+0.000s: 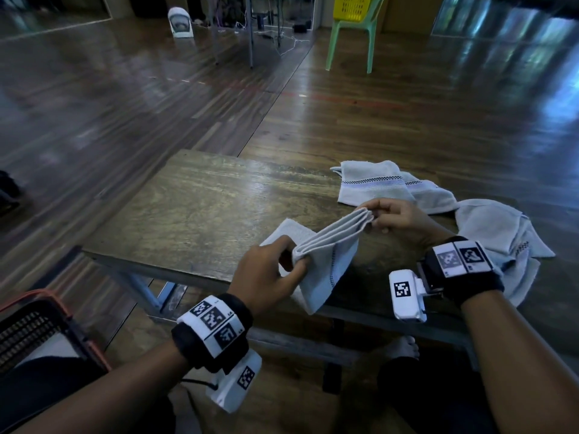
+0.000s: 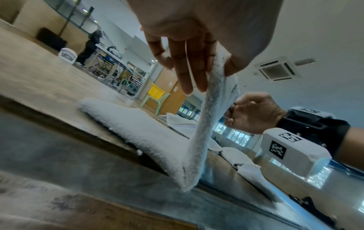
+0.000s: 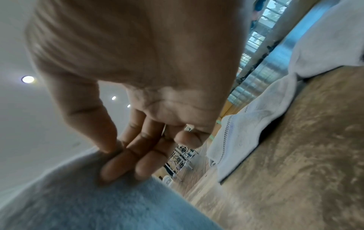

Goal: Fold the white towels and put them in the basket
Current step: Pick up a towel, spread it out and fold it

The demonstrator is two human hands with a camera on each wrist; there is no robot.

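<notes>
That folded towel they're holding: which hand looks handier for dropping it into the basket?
Probably the left hand. It already grips the towel at the near end, and the dark basket sits low at the person's left side. The right hand pinches the far end, across the table.

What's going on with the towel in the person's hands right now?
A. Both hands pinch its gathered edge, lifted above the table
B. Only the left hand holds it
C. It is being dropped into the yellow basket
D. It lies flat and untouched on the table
A: the left hand and right hand each pinch one end of the towel, whose layered edge stretches between them above the table.
</notes>
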